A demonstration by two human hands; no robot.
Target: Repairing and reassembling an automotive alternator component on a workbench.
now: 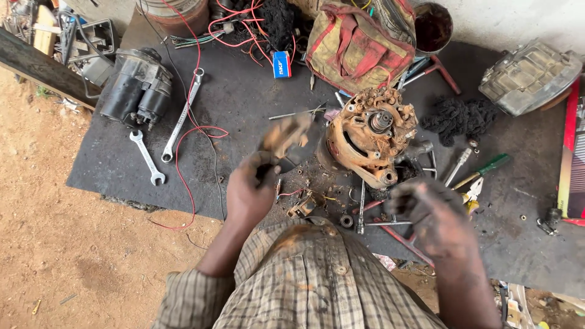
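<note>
Two greasy hands are what we have over the dark mat, and we place everything by the rusty alternator that stands on end near the mat's middle, shaft up, which leaves its open end within our reach. Our left hand, just left of the alternator, is closed around a small rusty part and holds it up off the mat; the part is motion-blurred, so we cannot tell what it is. Our right hand, just below and right of the alternator, is also blurred; it looks loosely curled, and we cannot tell whether it holds anything. Long bolts and small loose pieces lie right under the alternator, close to our hands. Two spanners and a starter motor lie well to its left, set out of the way. A green-handled screwdriver lies to its right, and a red-and-tan bag sits above it.
</note>
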